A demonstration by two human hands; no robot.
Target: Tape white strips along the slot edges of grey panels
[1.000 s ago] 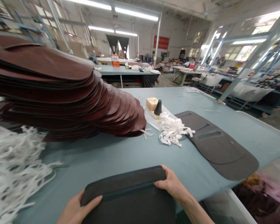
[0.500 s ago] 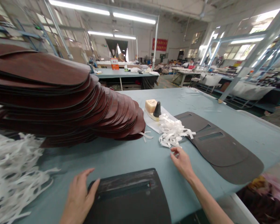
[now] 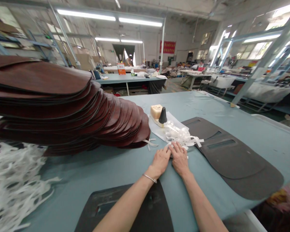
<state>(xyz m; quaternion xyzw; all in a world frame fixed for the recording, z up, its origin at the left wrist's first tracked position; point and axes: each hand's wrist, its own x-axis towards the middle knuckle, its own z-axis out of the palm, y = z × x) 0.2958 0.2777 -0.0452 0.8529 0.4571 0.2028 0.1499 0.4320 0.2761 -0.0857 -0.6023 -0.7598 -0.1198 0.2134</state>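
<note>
My left hand [image 3: 161,160] and my right hand [image 3: 179,158] meet at the near edge of a small heap of white strips [image 3: 180,132]. Both sets of fingers are bent together and pinch at a white strip, which they mostly cover. Beneath my left forearm lies a dark panel [image 3: 157,207] with a long slot, partly hidden by the arm. Just behind the heap, a black cone [image 3: 162,116] stands beside a cream-coloured block [image 3: 156,111], both near a white sheet [image 3: 171,117].
A tall, leaning stack of brown leather-like panels [image 3: 70,106] fills the left. In front of it spreads a bigger pile of white strips [image 3: 16,187]. Dark slotted panels [image 3: 244,161] overlap on the right of the blue table [image 3: 125,170]. Other worktables [image 3: 132,78] stand farther back.
My left hand has left the dark panel and moved forward and right to the strips. My right hand has moved slightly inward, and the two now touch. The dark panel has shifted slightly.
</note>
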